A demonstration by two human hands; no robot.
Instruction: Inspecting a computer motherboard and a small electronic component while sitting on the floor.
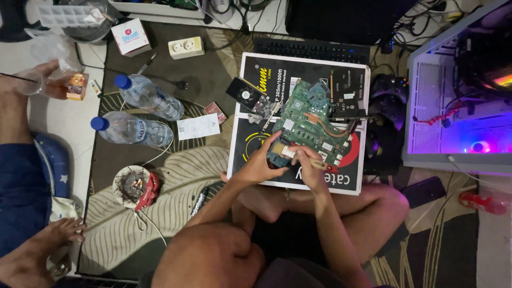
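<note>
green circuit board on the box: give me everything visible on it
The green circuit board lies flat on a white and black cardboard box in front of the seated person. It is bare, irregular in outline, with a copper heat pipe curving across it, pale connectors and small chips. Both hands work at its near edge: the left hand grips the corner, the right hand holds a small tool against it. A black card borders its far side.

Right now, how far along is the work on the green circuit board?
Done: the green circuit board with copper heat pipe lies bare on a flat cardboard box. In hand: left hand steadies its near edge; right hand works there with a small tool. What is left cannot be told.
</note>
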